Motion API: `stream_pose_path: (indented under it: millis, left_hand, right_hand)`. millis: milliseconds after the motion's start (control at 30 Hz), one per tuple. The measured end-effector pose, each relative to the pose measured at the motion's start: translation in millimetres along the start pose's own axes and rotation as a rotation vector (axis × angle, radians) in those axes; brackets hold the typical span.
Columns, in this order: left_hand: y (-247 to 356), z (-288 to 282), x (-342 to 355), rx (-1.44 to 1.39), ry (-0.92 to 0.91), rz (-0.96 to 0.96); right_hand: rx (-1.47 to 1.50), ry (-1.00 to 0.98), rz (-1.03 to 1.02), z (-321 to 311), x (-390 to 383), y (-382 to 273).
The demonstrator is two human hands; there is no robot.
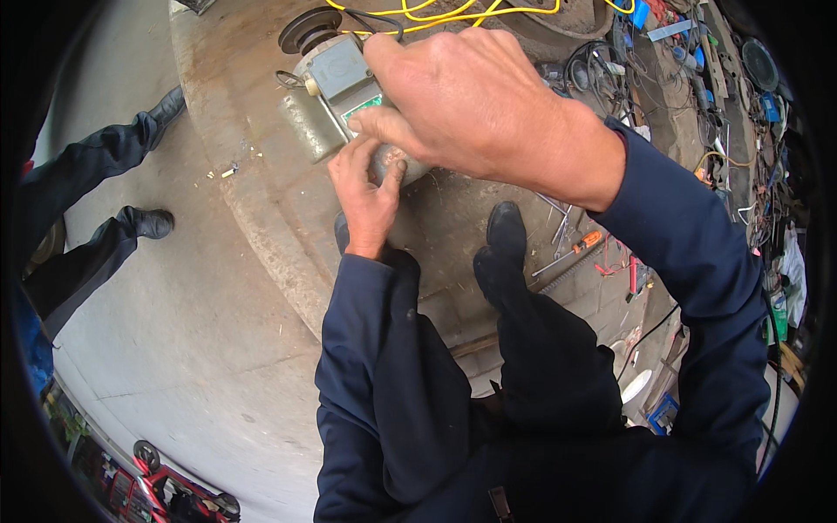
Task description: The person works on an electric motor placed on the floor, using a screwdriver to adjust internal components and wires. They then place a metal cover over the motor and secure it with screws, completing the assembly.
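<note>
A grey electric motor [375, 152] with a pulley [307, 33] at its far end lies on the ground in front of me. It carries a box-shaped cover [338, 68], a green label and a worn metal cylinder [309, 128] along its left side. My left hand [366, 199] is closed against the near end of the motor, fingers on its left and thumb on its right. Above the motor's right side, my right hand [475, 105] is curled, its thumb reaching left over the label. What its fingers grip is hidden behind the back of the hand.
An orange-handled screwdriver [586, 242] and other tools lie right of my boot [506, 228]. Cables, parts and scrap fill the right edge. A yellow cable [436, 19] loops at the top. Another person's legs [113, 161] stand at left; a red vehicle [170, 492] is lower left.
</note>
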State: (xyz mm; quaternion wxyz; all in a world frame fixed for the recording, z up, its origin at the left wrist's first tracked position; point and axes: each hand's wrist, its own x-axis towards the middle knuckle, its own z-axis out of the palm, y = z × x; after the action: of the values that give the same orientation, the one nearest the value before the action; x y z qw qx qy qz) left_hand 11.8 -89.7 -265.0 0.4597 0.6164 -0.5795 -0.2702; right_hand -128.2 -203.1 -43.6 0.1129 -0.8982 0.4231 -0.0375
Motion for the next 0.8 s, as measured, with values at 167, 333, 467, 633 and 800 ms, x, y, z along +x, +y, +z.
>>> stream_pose_path:
  millis: [167, 333, 467, 633, 800]
  left_hand:
    - [-2, 2, 3, 0.003, 0.056, 0.063]
    - [0, 3, 2, -0.133, 0.033, 0.024]
    - [-7, 4, 0, -0.141, -0.017, -0.051]
    - [-17, 3, -5, -0.09, -0.04, -0.09]
    - [-27, 3, -11, -0.192, -0.059, -0.152]
  right_hand:
    - [0.063, 0.207, -0.166, 6, 1, -2]
    - [0.09, 0.172, -0.167, 11, 3, -4]
    - [0.046, 0.273, -0.213, 17, 5, -3]
    - [0.098, 0.421, -0.285, 22, 3, -6]
    - [0.011, 0.222, -0.199, 21, 0, -5]
